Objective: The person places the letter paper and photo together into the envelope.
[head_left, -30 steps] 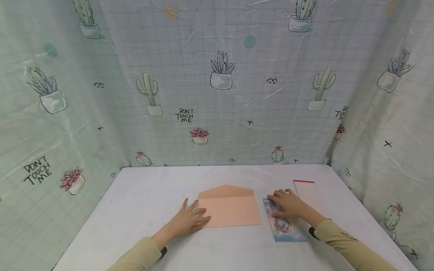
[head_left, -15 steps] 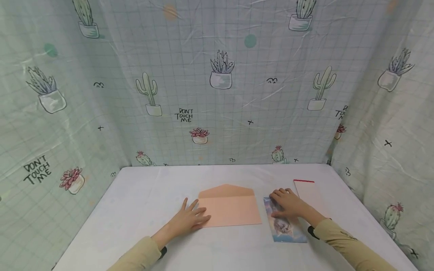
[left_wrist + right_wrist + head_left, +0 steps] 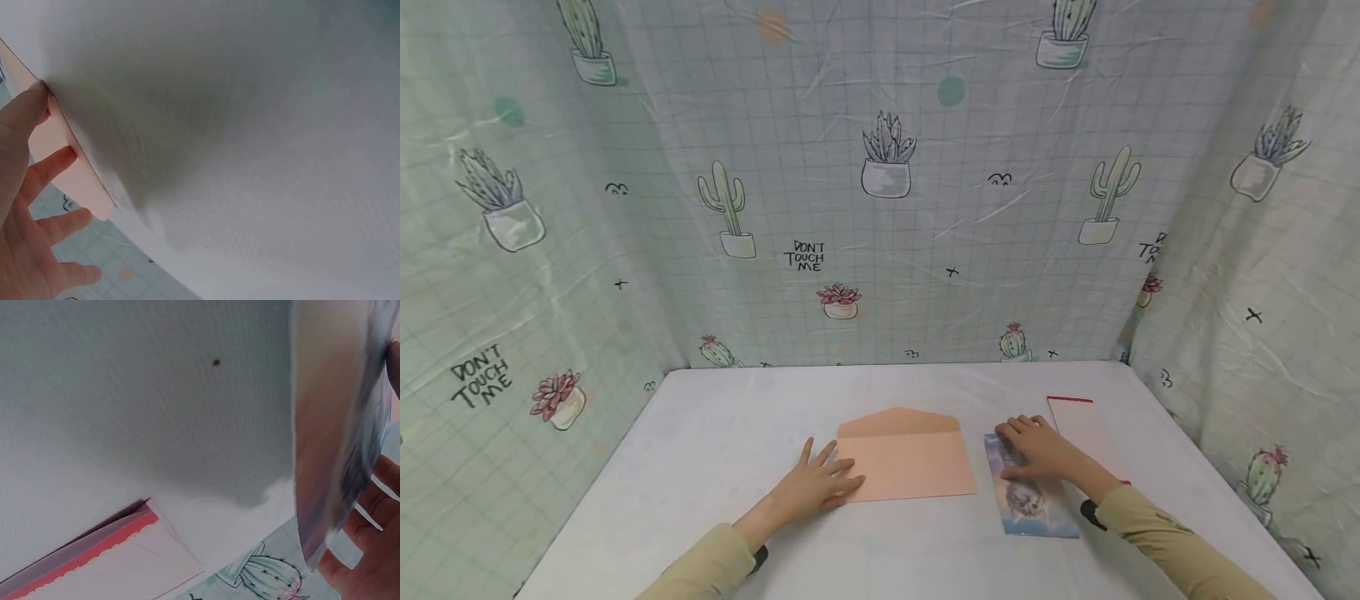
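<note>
A peach envelope (image 3: pixel 906 467) lies on the table with its pointed flap unfolded away from the person. My left hand (image 3: pixel 818 482) rests at its left end, fingers spread; in the left wrist view the thumb and index fingertip touch the envelope (image 3: pixel 81 181) near its edge. To the right lies a picture card (image 3: pixel 1026 504), blue and pink with a blurred figure. My right hand (image 3: pixel 1037 450) lies over its upper part, fingers loosely bent, covering some of the print. The right wrist view shows the card (image 3: pixel 331 444) edge-on, with fingers along its far side.
A pale pink sheet or pad with a red edge strip (image 3: pixel 1082 429) lies behind the right hand, partly hidden by the forearm. The white table (image 3: pixel 737 425) ends at a cactus-print curtain (image 3: pixel 955 217) at the back and sides.
The picture card has shifted very slightly away from the person and to the right under the right hand. The left hand and the envelope stay put.
</note>
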A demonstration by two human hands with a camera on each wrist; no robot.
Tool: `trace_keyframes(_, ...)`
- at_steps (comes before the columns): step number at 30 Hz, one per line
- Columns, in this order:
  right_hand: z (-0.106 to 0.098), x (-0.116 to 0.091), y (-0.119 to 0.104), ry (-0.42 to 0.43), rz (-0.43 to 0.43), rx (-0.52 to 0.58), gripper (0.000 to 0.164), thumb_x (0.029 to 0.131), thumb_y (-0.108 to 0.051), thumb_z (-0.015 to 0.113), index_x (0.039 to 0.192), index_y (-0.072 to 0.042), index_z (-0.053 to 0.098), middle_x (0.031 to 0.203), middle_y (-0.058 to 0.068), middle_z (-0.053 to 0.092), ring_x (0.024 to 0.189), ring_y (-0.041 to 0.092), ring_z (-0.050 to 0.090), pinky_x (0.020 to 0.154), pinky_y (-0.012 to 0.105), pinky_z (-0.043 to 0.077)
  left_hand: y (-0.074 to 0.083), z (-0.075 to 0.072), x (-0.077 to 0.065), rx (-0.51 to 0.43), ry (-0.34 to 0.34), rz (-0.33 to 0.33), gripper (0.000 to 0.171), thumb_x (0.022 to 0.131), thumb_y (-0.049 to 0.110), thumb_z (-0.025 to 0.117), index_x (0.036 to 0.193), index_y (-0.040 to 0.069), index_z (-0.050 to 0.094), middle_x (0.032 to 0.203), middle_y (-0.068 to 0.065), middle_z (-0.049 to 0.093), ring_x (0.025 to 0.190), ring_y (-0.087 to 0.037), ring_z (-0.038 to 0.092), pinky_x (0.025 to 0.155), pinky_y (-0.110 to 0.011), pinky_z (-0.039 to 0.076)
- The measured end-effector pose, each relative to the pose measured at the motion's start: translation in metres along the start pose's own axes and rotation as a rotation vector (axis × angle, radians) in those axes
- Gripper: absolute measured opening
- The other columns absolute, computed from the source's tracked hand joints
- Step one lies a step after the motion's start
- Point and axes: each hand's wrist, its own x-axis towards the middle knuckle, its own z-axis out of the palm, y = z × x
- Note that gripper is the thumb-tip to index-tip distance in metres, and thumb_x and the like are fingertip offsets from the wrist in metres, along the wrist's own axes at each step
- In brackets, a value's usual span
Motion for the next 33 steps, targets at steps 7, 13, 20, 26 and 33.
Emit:
trace_keyframes(7,-0.005,0.003,0.005,0.041,-0.029,-0.017,0.060,0.071,-0.051,0.066,0.112,-0.009,0.053,0.100,0.005,0.054,0.094,0.024,0.051,0.079,0.048,0.040,-0.001,0.000,0.000,0.017,0.001,0.006,0.037,0.088,0.038,0.050,0.125,0.032,0.051,0.129,0.000,0.052,0.124,-0.038,0.040,0.094,-0.064,0.029)
trace_keyframes(13,-0.010,0.007,0.007,0.084,-0.055,-0.028,0.053,0.071,-0.043,0.070,0.109,-0.010,0.055,0.095,0.002,0.053,0.090,0.022,0.050,0.078,0.047,0.040,-0.001,-0.002,0.000,0.015,-0.009,0.004,0.038,0.088,0.038,0.050,0.125,0.032,0.050,0.130,0.000,0.052,0.124,-0.038,0.040,0.094,-0.064,0.029)
trace_keyframes(20,-0.024,0.012,0.007,0.134,-0.087,-0.027,0.038,0.075,-0.030,0.069,0.106,-0.012,0.057,0.090,-0.001,0.053,0.085,0.019,0.051,0.075,0.044,0.041,-0.001,-0.002,0.000,-0.006,-0.019,-0.003,0.038,0.088,0.038,0.050,0.125,0.032,0.051,0.130,0.000,0.051,0.124,-0.038,0.039,0.094,-0.064,0.029)
trace_keyframes(26,-0.040,0.017,0.008,0.168,-0.072,0.004,0.027,0.077,-0.020,0.068,0.101,-0.014,0.059,0.086,-0.003,0.055,0.082,0.016,0.051,0.075,0.043,0.041,-0.001,-0.001,-0.002,0.007,-0.013,0.002,0.038,0.088,0.038,0.050,0.125,0.032,0.050,0.130,0.000,0.052,0.124,-0.038,0.040,0.094,-0.064,0.029)
trace_keyframes(33,-0.059,0.021,0.013,0.189,-0.058,0.035,0.020,0.077,-0.009,0.066,0.095,-0.016,0.063,0.083,-0.006,0.061,0.079,0.015,0.054,0.073,0.040,0.043,-0.002,0.001,-0.003,-0.014,-0.013,0.005,0.038,0.088,0.038,0.049,0.126,0.032,0.050,0.130,0.000,0.051,0.124,-0.039,0.039,0.094,-0.065,0.028)
